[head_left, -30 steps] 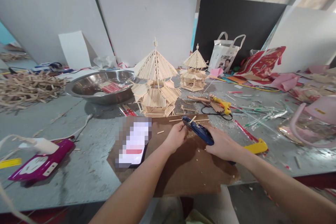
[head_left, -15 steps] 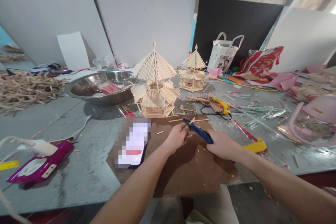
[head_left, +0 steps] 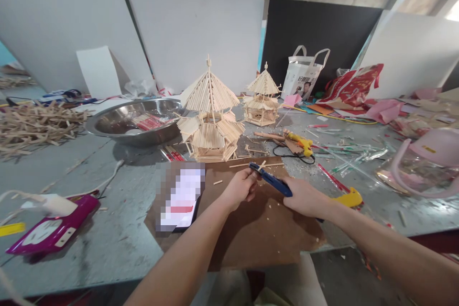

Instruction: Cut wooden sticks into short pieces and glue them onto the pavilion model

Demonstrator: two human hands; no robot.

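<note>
My right hand [head_left: 304,197] is wrapped round the handle of a blue cutter-like tool [head_left: 274,184], its exact kind hard to make out. The tool points up and left, and its head lies close to my left hand's fingers. A short, thin wooden stick [head_left: 263,164] crosses the tool's head. Closed in a pinch, my left hand [head_left: 239,186] holds the stick's lower end, which the fingers partly hide. Below both hands lies a brown board [head_left: 247,244], with loose thin sticks and small wood bits on it.
A phone [head_left: 181,196] lies left of my hands. Behind stand two wooden-stick pavilion models [head_left: 211,138] [head_left: 261,110] and a metal basin [head_left: 143,138]. To the right are a yellow glue gun [head_left: 303,144], a yellow-handled tool [head_left: 349,198] and plastic wrappers. A purple power strip [head_left: 57,224] sits far left.
The camera view has shifted slightly. Both hands, the blue tool and the wooden stick keep nearly the same positions, with no clear change in grip.
</note>
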